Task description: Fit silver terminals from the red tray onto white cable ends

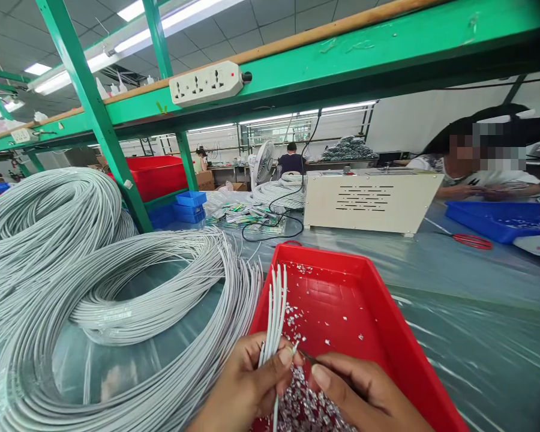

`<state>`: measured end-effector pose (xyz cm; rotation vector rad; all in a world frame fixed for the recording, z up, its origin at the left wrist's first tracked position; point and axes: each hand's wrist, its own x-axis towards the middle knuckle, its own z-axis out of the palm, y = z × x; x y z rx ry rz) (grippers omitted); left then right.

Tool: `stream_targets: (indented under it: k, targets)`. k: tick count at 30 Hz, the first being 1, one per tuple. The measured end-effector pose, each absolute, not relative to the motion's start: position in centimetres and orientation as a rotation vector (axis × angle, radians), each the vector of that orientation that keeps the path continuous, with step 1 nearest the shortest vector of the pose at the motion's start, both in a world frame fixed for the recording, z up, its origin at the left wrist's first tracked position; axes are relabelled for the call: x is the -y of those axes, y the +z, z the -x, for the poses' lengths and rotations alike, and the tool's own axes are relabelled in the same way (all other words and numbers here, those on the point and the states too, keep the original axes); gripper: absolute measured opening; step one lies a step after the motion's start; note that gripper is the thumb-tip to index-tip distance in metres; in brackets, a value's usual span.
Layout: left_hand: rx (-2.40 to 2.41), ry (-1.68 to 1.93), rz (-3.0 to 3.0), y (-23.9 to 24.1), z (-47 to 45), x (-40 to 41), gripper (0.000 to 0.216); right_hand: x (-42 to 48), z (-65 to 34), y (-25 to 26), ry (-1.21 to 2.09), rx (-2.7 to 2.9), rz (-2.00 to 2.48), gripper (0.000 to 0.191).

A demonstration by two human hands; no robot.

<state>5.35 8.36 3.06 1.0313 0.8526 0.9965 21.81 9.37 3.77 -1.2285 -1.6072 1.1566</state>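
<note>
Holding a small bunch of white wires (274, 309) upright at lower centre of the frame, the left hand (245, 390) has its fingers clamped around them. Right hand (364, 393), lower right of centre, pinches a thin dark tool (306, 358) whose tip meets one wire end. Both hands sit over a red tray (387, 336) littered with silvery scraps (306, 408). Large coils of white cable (117, 300) fill the left side. A cream machine box (369, 201) stands at upper centre, a blue tray (499, 219) at far right.
</note>
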Motion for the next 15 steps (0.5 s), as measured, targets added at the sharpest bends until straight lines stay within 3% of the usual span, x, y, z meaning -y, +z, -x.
stream_targets:
  k: [15]
  targets:
    - [-0.908,1.007,-1.003,3.67,-5.56,-8.02,0.037,-9.1,-22.18,3.77,1.274,1.656,1.157,0.027]
